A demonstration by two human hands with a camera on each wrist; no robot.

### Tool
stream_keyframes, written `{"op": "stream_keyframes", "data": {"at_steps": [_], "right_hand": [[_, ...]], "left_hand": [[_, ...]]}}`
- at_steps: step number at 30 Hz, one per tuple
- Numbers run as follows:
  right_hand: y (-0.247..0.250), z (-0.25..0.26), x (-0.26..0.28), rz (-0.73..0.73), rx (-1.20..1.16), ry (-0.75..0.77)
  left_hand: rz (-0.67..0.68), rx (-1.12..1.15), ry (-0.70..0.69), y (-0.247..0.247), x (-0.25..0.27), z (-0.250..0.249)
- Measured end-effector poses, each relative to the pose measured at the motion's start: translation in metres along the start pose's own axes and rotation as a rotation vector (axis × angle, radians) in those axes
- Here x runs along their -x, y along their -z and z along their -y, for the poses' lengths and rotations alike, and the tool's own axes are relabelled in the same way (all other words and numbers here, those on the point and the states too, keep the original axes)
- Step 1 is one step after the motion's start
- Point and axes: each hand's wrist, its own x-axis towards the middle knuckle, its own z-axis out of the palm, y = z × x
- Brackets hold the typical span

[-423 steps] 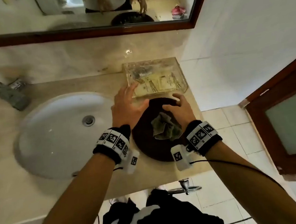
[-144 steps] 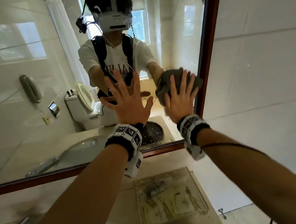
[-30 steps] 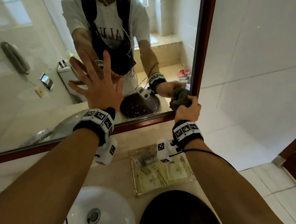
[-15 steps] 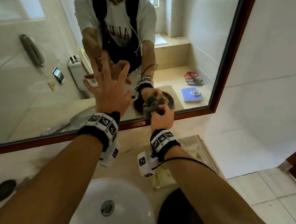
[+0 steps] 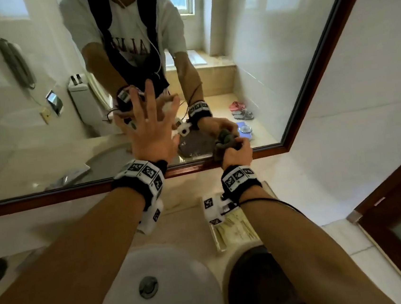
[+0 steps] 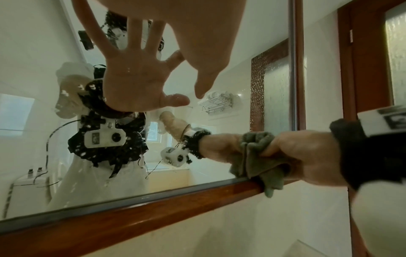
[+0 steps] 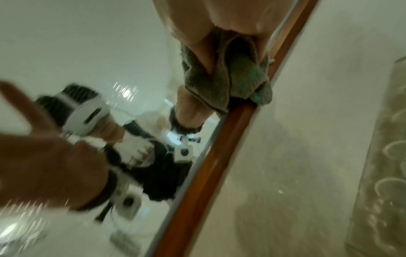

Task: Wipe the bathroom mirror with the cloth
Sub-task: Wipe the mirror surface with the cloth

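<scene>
The left hand point(image 5: 151, 129) is being held with fingers spread flat against the glass of the wood-framed bathroom mirror point(image 5: 270, 52), while the right hand point(image 5: 235, 154) is being kept clenched around the bunched grey-green terry cloth point(image 6: 257, 156). The cloth is being pressed against the mirror's bottom edge, partly draped over the brown wooden frame rail point(image 6: 153, 207). For a good pass along this strip, the cloth is probably best opened out flatter, so that more fabric is being dragged over the glass, and firm, even pressure is being maintained right down to the rail.
</scene>
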Motion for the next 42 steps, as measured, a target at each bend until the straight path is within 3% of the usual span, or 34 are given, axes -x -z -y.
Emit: {"op": "stream_keyframes", "data": {"at_steps": [2,4,9,14,18,27,33,37,42], "right_hand": [[0.003,-0.029,-0.053,-0.081,-0.065,-0.02],[0.015,-0.018,-0.067,-0.134,-0.066,-0.01],[0.022,0.043,-0.049,-0.204,0.01,-0.007],[-0.01,0.033,-0.035,-0.269,0.032,0.054],[-0.024,0.019,-0.021,-0.218,0.041,0.066],[-0.072,0.018,0.04,-0.164,0.052,0.109],[-0.135,0.014,0.119,-0.102,0.035,0.15],[-0.18,0.011,0.177,-0.005,0.087,0.202],[-0.194,0.009,0.188,0.023,0.08,0.149]], "left_hand": [[0.006,-0.016,-0.007,0.0,0.0,0.0],[0.005,-0.005,-0.009,-0.003,-0.001,-0.001],[-0.013,-0.026,0.017,-0.008,-0.002,-0.004],[-0.05,-0.052,-0.002,-0.01,0.0,-0.001],[-0.05,-0.033,0.0,-0.006,0.001,0.001],[-0.03,-0.066,0.026,0.002,0.02,0.06],[0.027,-0.044,0.07,0.009,0.029,0.118],[-0.016,-0.019,0.083,0.011,0.032,0.149],[-0.032,-0.031,0.057,0.011,0.032,0.174]]}}
